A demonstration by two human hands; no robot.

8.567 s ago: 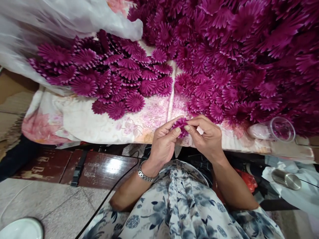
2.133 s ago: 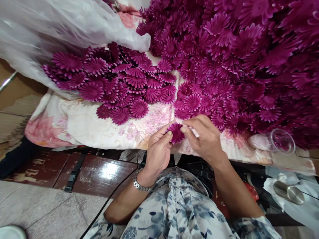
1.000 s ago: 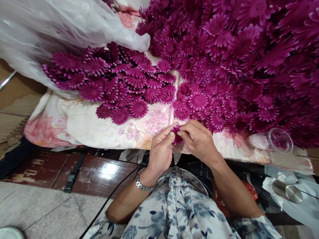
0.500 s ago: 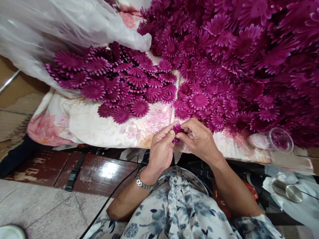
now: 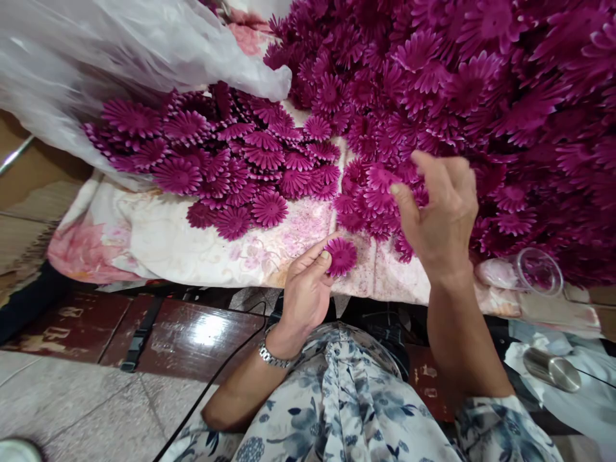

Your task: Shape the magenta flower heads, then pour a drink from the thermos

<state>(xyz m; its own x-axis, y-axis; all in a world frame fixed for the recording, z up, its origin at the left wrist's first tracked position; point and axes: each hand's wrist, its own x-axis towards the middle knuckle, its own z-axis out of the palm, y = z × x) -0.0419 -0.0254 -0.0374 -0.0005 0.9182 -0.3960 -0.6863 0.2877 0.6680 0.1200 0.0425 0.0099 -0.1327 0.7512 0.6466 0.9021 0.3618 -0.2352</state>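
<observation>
Purple flower [image 5: 342, 258] in left hand [image 5: 307, 287], right hand [image 5: 441, 218] over pile [image 5: 462, 96]

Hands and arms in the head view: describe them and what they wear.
The left hand and right hand are gloveless. A silver link band circles the left wrist; the right is bare. White sleeves with a blue-grey floral print end near the elbows.
</observation>
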